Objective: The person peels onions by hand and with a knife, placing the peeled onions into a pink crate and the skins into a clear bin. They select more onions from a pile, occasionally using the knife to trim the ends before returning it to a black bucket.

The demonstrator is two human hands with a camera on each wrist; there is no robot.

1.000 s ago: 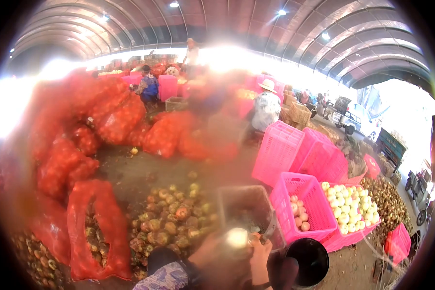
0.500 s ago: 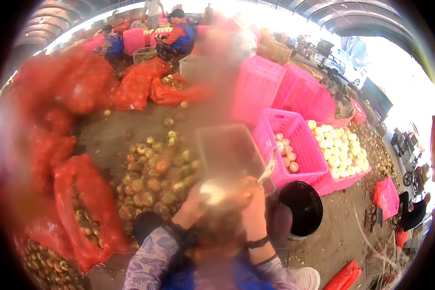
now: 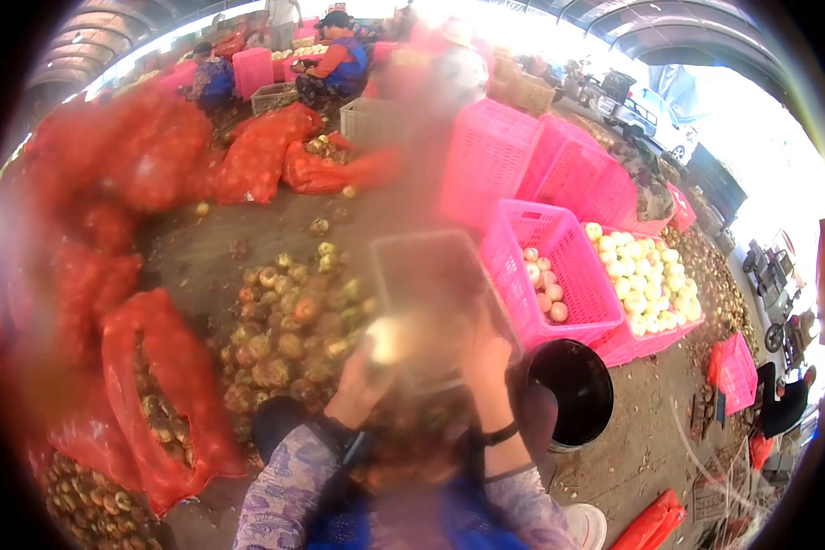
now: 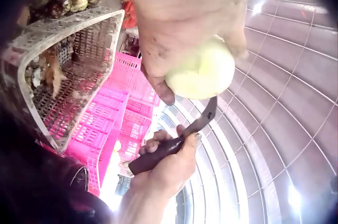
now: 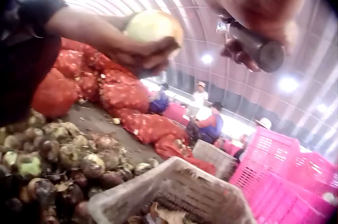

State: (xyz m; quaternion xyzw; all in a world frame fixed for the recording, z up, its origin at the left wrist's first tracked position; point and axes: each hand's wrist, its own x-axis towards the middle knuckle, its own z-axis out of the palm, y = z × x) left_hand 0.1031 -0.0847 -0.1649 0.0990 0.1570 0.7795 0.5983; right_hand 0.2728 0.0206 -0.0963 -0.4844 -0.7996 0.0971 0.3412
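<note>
My left hand (image 3: 361, 378) grips a pale, peeled onion (image 4: 203, 73), palm over its top in the left wrist view. A short knife with a dark handle (image 5: 259, 47) is held in my right hand (image 4: 171, 174). In the left wrist view the tip of its curved blade (image 4: 205, 118) overlaps the onion's lower edge. The hands are apart over a dirty grey crate (image 4: 39, 94), which has dry skins in its bottom. Unpeeled onions (image 3: 280, 353) lie heaped on the floor beside it. Haze in the head view blurs the onion and hides the knife.
To the right stand a pink crate (image 3: 559, 243) with some peeled onions, another full one (image 3: 628, 344), and a black bucket (image 3: 559, 438). Red net sacks (image 3: 170, 394) line the left side. Several people sit or stand farther back, one in a blue vest (image 3: 344, 66).
The head view has tilted downward since the first frame. Over the last half second my hands have drawn apart, the onion staying in the left one.
</note>
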